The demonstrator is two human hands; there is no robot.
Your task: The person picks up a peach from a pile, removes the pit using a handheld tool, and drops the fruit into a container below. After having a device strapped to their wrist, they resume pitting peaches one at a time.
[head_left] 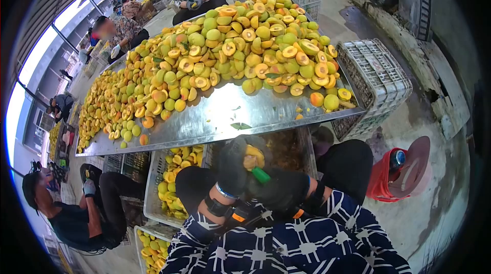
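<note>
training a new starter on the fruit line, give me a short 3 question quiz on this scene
1. True or false: the left hand holds a yellow fruit half.
2. The tool with the green handle is at which hand? A) left hand B) right hand
3. What does the heap of fruit lie on?

Key: 1 true. 2 B. 3 the metal table.

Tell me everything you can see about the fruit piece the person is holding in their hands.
The fruit piece looks like a yellow-orange half with a brownish hollow facing the camera. The gloved left hand cups it above the lap, below the steel table's edge. A green-handled tool in the gloved right hand meets its lower side.
</note>
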